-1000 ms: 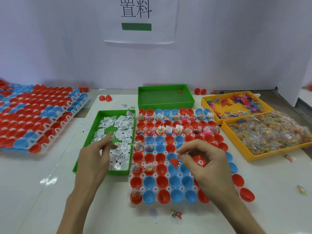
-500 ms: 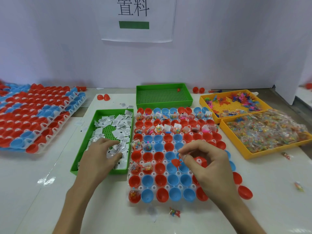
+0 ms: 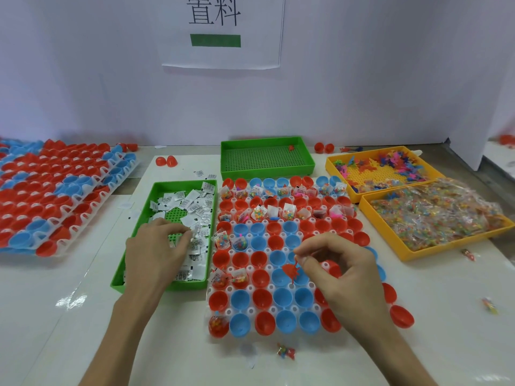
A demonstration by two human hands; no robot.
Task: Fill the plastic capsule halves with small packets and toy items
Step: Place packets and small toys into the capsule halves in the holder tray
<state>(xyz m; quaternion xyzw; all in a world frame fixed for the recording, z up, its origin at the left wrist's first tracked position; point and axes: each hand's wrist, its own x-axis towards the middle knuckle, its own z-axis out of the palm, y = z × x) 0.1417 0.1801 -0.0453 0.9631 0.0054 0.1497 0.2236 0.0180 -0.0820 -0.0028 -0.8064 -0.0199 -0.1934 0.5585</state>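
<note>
A white rack [image 3: 267, 267] of red and blue capsule halves lies at the table's middle; its two far rows and a few left cells hold bead packets and toys. My right hand [image 3: 344, 270] hovers over the rack and pinches a small red toy [image 3: 291, 271] above a blue half [image 3: 280, 277]. My left hand [image 3: 156, 253] reaches into the green tray [image 3: 131, 263] of small white packets [image 3: 195, 203], fingers curled over them; whether it holds one is hidden.
An empty green tray [image 3: 266, 158] stands behind the rack. Two yellow trays at right hold coloured toys [image 3: 381, 165] and bead packets [image 3: 437, 215]. Stacked capsule racks [image 3: 55, 190] lie at left. Loose items lie near the front edge [image 3: 285, 352] and at right [image 3: 489, 305].
My left hand has sunk lower into the white packets, its fingers closing over them. My right hand has stayed over the rack with the red toy.
</note>
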